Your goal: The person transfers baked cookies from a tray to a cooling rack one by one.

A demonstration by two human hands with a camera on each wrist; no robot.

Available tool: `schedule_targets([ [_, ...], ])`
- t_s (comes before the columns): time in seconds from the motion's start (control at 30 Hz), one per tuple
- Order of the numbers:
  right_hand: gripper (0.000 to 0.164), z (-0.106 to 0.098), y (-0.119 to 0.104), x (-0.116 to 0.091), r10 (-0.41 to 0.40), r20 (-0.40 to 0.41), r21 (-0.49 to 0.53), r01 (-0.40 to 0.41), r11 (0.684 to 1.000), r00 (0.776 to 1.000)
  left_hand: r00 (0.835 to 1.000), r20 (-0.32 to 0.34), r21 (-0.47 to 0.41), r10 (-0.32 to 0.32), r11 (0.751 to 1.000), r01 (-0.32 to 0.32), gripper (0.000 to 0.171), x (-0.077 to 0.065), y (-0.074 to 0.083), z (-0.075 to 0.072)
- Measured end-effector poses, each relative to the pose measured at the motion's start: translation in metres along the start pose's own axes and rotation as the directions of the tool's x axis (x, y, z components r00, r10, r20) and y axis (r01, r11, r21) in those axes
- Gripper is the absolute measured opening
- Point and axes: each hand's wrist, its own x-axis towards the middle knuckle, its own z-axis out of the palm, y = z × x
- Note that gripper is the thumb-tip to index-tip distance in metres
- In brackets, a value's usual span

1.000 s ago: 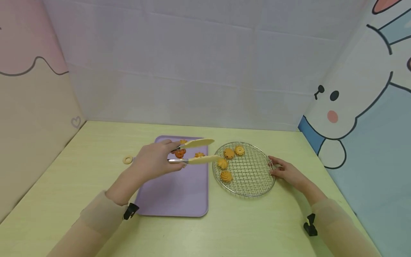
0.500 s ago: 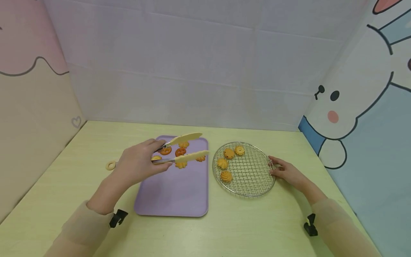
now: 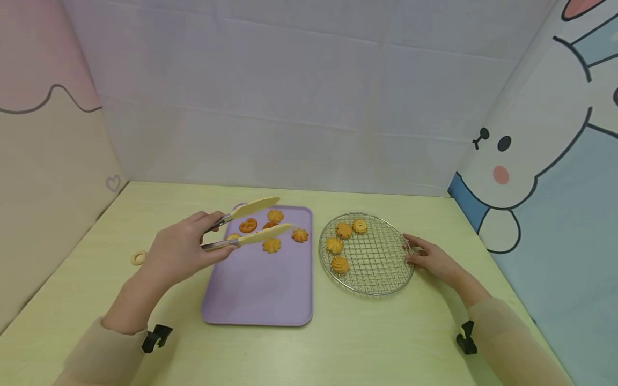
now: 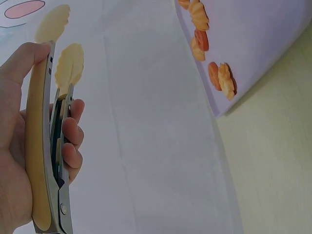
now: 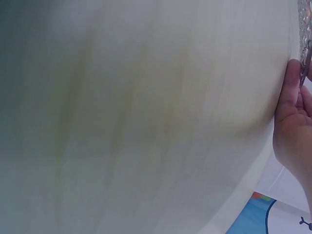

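My left hand (image 3: 176, 249) grips a pair of tongs (image 3: 263, 234) with yellow handles and cream scalloped tips. The two tips stand apart with nothing between them, over the upper left of a purple tray (image 3: 258, 295). Several small cookies lie towards the tray's far end, among them a pretzel-shaped one (image 3: 248, 225) and a flower-shaped one (image 3: 300, 235). On the right, my right hand (image 3: 432, 260) holds the edge of a round wire rack (image 3: 381, 262), thumb and fingers at its rim. Several golden cookies, including a swirled one (image 3: 340, 265), sit along the rack's left side.
Tray and rack stand side by side on a pale yellow table (image 3: 357, 343). A white wall (image 3: 289, 118) rises behind the table. Cartoon-printed panels close in the sides, with a rabbit (image 3: 521, 161) on the right one.
My left hand has drawn the tongs leftward from near the rack's left edge to the tray's left part, uncovering cookies on the tray. The right hand and rack have stayed in place.
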Motion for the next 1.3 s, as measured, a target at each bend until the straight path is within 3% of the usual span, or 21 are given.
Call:
schedule_targets([
  [0.17, 0.069, 0.0, 0.0, 0.0, 0.006, 0.0, -0.004, -0.006, 1.0, 1.0, 1.0, -0.001, 0.022, -0.011, 1.0, 0.011, 0.053, -0.006, -0.011, -0.003],
  [0.5, 0.07, 0.002, 0.001, 0.001, 0.01, 0.0, -0.005, -0.01, 1.0, 1.0, 0.994, 0.085, 0.067, -0.066, 0.996, 0.06, 0.052, -0.02, -0.037, -0.01],
  [0.67, 0.07, 0.001, 0.001, 0.001, 0.009, 0.002, -0.003, -0.009, 1.0, 1.0, 0.983, 0.156, 0.111, -0.098, 0.99, 0.081, 0.056, -0.022, -0.05, -0.013],
  [0.93, 0.069, 0.001, 0.0, 0.001, 0.004, -0.004, -0.011, -0.004, 1.0, 1.0, 0.958, 0.253, 0.181, -0.136, 0.979, 0.091, 0.057, -0.02, -0.068, -0.015],
  [1.17, 0.069, 0.0, -0.001, 0.0, 0.007, -0.001, -0.006, -0.007, 1.0, 1.0, 0.951, 0.288, 0.21, -0.111, 0.976, 0.05, 0.053, -0.012, -0.075, -0.011],
  [1.3, 0.069, 0.001, 0.0, 0.0, 0.006, 0.0, -0.003, -0.006, 1.0, 1.0, 0.938, 0.33, 0.227, -0.107, 0.973, 0.031, 0.057, -0.004, -0.077, -0.01],
])
